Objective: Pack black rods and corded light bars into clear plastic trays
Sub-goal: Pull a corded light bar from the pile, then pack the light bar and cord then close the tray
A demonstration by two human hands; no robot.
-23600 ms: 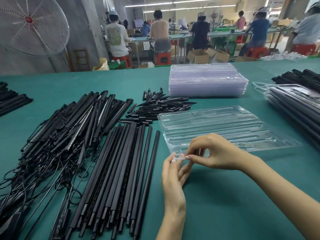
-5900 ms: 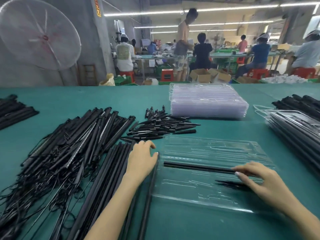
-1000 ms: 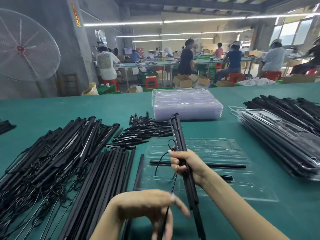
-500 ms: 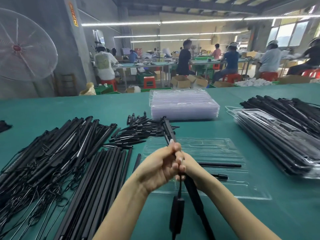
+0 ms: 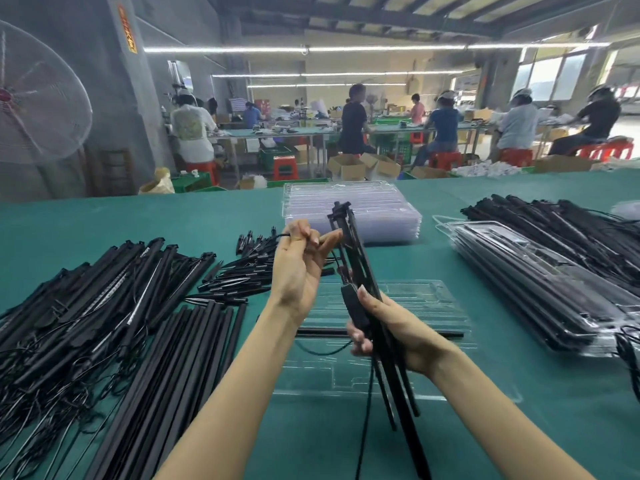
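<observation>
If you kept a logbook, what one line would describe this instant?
right hand: grips light bars | left hand: pinches cord | tray: one rod inside

Green table [image 5: 519, 427] bearing: tangled corded light bars [image 5: 79, 306] at left; black rods [image 5: 180, 368] beside them; small black pieces [image 5: 242, 271]; open clear tray [image 5: 415, 299]; empty tray stack [image 5: 381, 216]; filled trays [image 5: 540, 289] at right.

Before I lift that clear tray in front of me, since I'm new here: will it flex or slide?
The clear tray looks thin and see-through, so it probably flexes if lifted by one edge. It looks light, so a nudge may slide it on the green table. The black rod in it lies flat and could roll out if tipped.
</observation>
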